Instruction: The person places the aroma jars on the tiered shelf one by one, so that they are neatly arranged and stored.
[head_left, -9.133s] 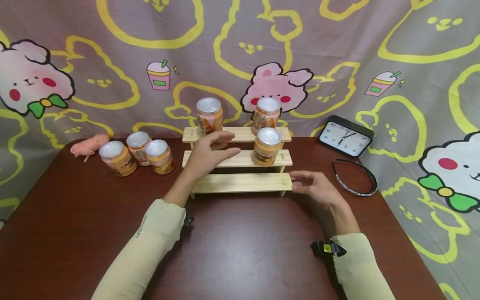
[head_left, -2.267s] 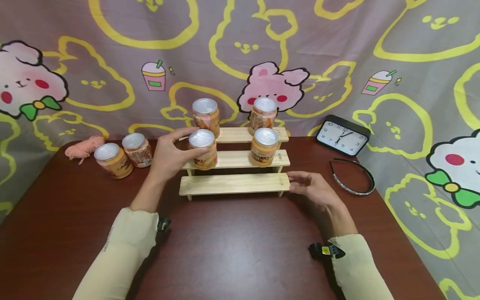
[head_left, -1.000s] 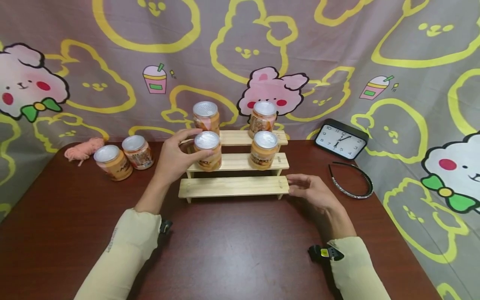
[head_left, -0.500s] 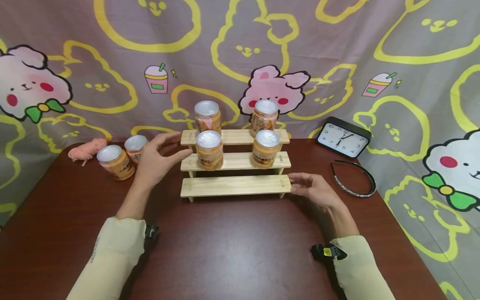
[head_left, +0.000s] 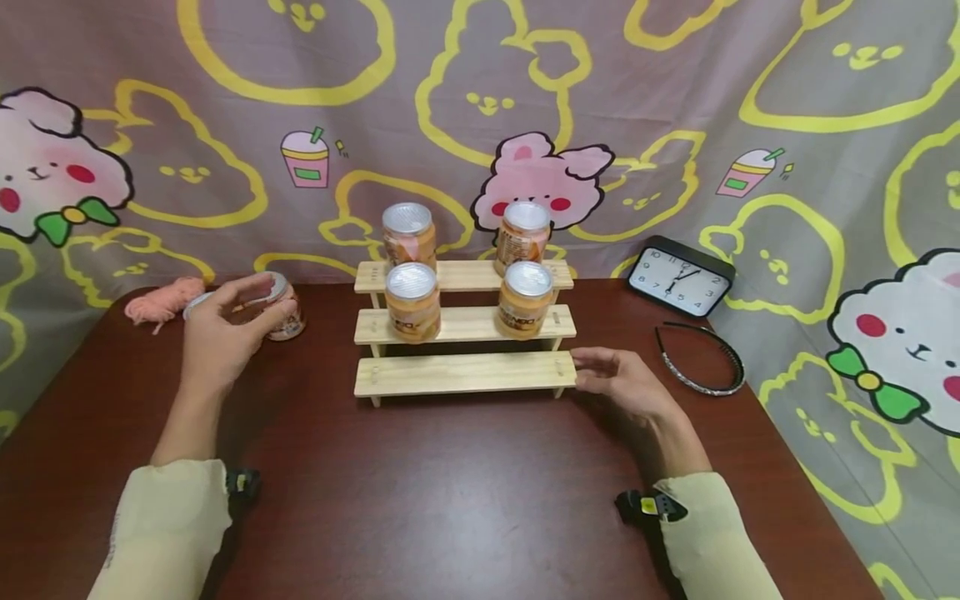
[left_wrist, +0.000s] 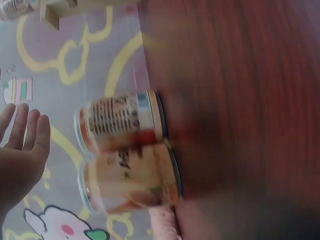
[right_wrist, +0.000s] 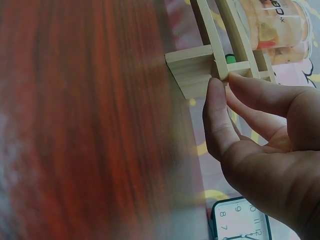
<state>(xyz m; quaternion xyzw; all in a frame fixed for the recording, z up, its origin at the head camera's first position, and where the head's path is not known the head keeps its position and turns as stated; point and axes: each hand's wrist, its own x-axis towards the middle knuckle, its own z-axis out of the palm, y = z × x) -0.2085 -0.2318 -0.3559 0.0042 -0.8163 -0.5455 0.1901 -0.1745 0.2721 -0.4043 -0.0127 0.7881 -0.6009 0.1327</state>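
Note:
A three-step wooden display shelf [head_left: 465, 374] stands on the table. Two orange cans with silver lids sit on its top step: a left can [head_left: 411, 242] and a right can [head_left: 522, 242]. On the middle step are another left can [head_left: 414, 312] and right can [head_left: 522, 308]. My left hand [head_left: 225, 329], fingers spread and holding nothing, is over two more cans on the table at left, partly hiding them; the left wrist view shows the printed can [left_wrist: 122, 120] beside the other can [left_wrist: 132, 177]. My right hand [head_left: 630, 385] pinches the right end of the bottom step.
Pink yarn [head_left: 167, 302] lies at the table's back left. An alarm clock [head_left: 678, 279] and a black headband [head_left: 701, 362] are on the right. A patterned curtain [head_left: 645, 67] hangs behind and beside the brown table [head_left: 450, 492].
A can went from the table to the left of the middle step. My left hand let go of it and swung left to the remaining cans; my right hand stayed at the shelf end.

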